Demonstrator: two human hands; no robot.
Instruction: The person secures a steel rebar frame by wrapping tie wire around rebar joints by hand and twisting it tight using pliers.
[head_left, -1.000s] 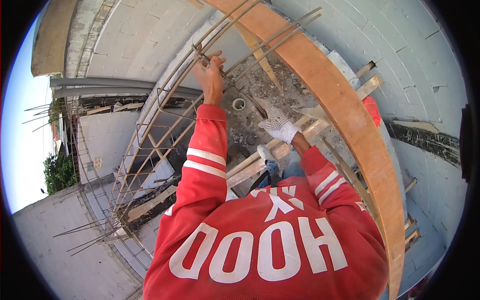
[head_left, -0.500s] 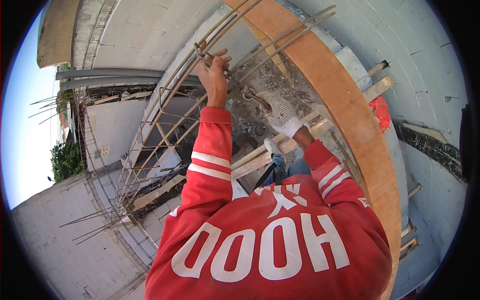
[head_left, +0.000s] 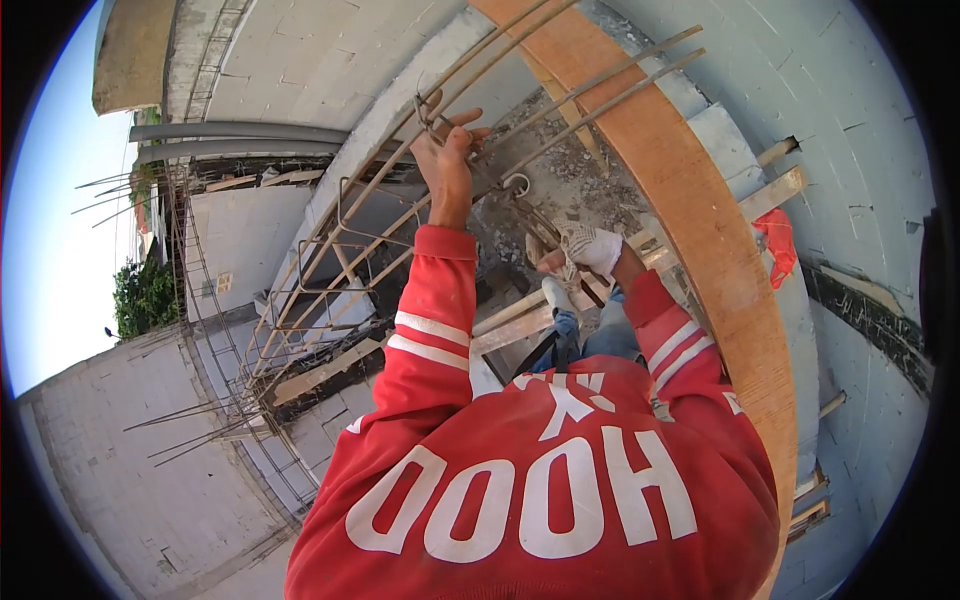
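My bare left hand (head_left: 447,165) is up at the rebar cage (head_left: 350,232), at a joint where a bent stirrup crosses the long bars. Its thumb lies in front and some fingers pass behind the steel, holding it. A thin loop of tie wire (head_left: 420,100) stands out just above the fingers. My right hand (head_left: 592,248), in a knitted white glove, is closed round the handles of a pair of pincers (head_left: 537,222). Their rounded jaws (head_left: 518,184) point up and left, close to the lower bars. Whether the jaws touch steel or wire I cannot tell.
A curved plywood form (head_left: 690,190) sweeps down the right side beside a grey block wall (head_left: 840,130). Timber props (head_left: 520,325) cross near my feet. Rubble (head_left: 570,170) covers the ground below. A red plastic bag (head_left: 776,245) hangs at right; grey pipes (head_left: 240,140) run at left.
My right hand has drawn down and right with the pincers, and its wrist has turned. My left hand stays at the same joint. The whole view has shifted slightly.
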